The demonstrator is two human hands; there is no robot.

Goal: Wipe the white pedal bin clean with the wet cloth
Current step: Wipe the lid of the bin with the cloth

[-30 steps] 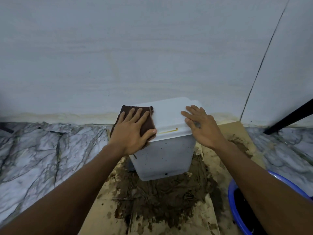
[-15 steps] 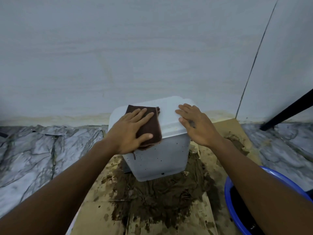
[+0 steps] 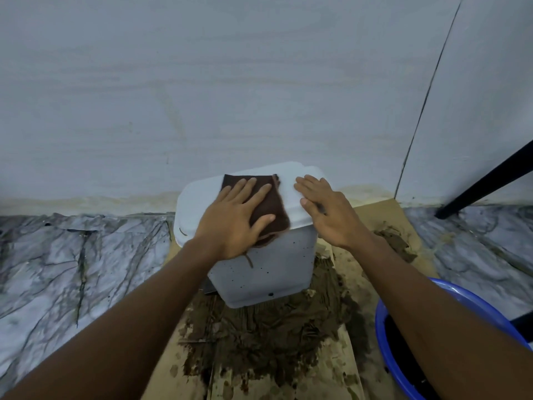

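The white pedal bin stands on muddy cardboard against the wall, its front speckled with dark spots and a brown drip. A dark brown wet cloth lies flat on the lid, its front corner hanging over the lid's edge. My left hand presses flat on the cloth with fingers spread. My right hand rests flat on the right side of the lid, beside the cloth, holding nothing.
A blue basin with dark water sits at the lower right under my right forearm. Wet mud covers the cardboard in front of the bin. Marble floor lies on both sides. A black slanted leg stands at the right.
My left hand has slid the cloth rightwards across the lid, from its left edge towards the middle. My right hand has stayed on the lid's right side.
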